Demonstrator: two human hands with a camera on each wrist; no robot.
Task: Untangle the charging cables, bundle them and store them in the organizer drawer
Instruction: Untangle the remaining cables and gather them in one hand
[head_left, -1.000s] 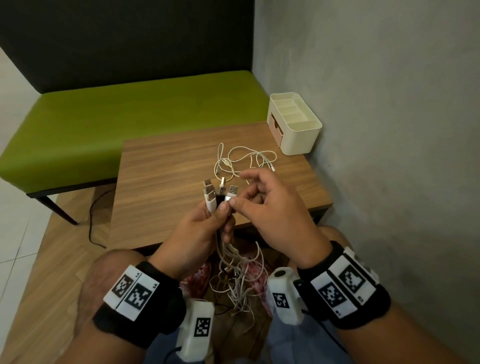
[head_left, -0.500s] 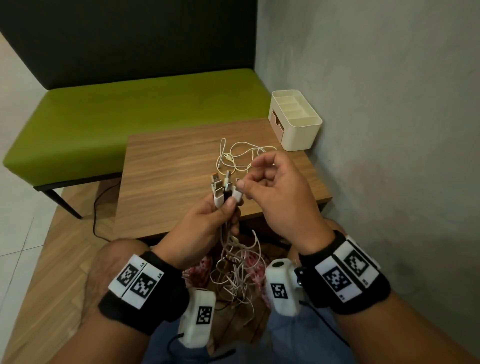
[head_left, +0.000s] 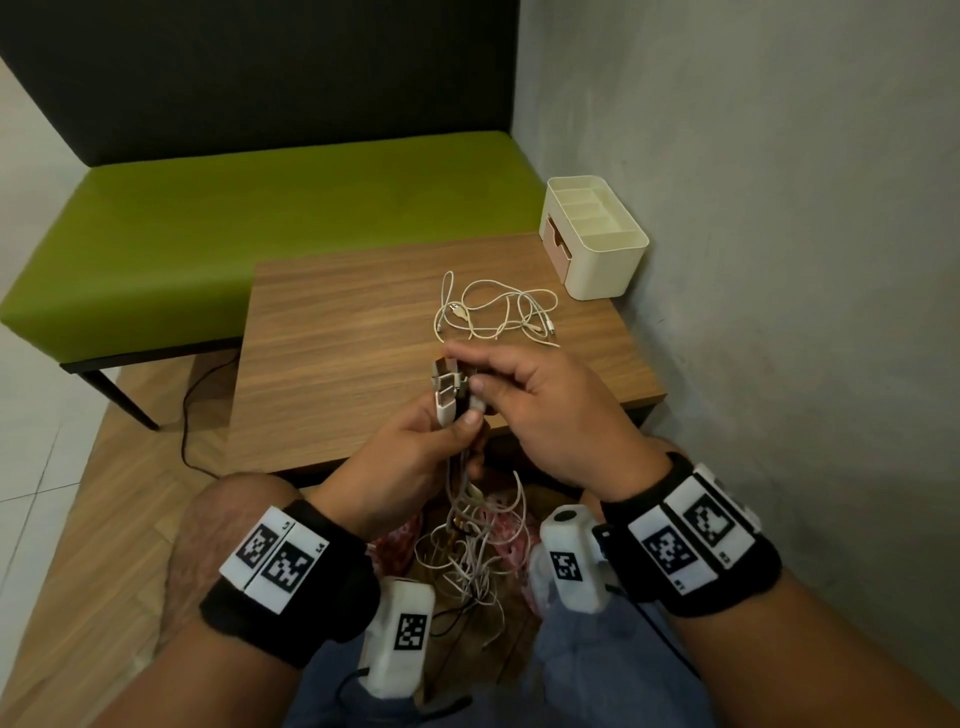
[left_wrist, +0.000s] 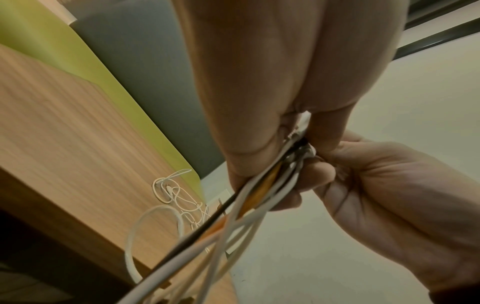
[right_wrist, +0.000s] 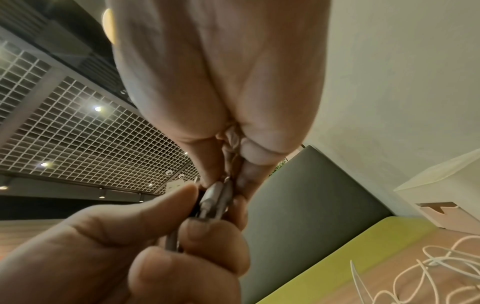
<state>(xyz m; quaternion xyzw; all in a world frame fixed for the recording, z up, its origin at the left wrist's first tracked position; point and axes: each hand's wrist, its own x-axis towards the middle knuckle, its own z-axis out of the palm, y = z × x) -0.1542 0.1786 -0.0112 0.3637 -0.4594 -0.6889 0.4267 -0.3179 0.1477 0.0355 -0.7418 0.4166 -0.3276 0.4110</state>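
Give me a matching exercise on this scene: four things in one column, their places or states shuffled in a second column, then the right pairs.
Things
1. cable plugs
2. loose white cable
3. organizer
4. tangled cable lengths

Places or states
A. stands at the table's far corner by the wall
B. hang down between the knees
C. lies on the table top, held by nobody
D. gripped by the left hand, with the right hand pinching at them

Pairs: 1-D, 2-C, 3-A, 4-B

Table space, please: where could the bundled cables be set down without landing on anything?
The table is bare across its left half, from the bench-side edge to the near edge. Its right side is crowded: loose white cables lie mid-right and the organizer fills the far right corner.
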